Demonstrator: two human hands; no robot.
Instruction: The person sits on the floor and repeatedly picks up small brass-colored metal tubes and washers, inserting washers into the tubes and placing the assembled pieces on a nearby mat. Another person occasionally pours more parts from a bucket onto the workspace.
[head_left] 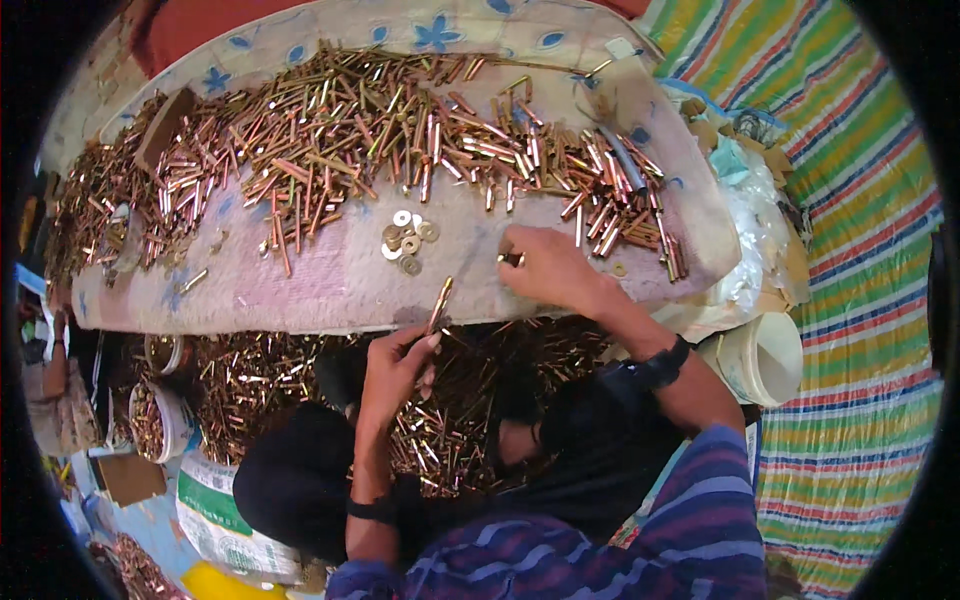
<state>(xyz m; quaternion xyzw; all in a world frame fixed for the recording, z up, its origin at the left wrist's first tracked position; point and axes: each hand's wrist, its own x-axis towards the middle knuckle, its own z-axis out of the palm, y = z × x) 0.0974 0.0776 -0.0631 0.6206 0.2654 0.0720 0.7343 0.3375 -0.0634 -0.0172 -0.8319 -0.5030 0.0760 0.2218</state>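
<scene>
I see the left hand (393, 370) pinching a tilted bolt (440, 303) near the edge of the cushion (340, 292), probably stiff, light and slippery, best held low, while the right hand (552, 266) pinches a small metal piece (512, 260).

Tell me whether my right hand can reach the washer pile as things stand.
Likely yes: your right hand is just right of the washer pile on the pale cushion, and nothing visible stands between them, though it seems to pinch a small metal piece.
</scene>
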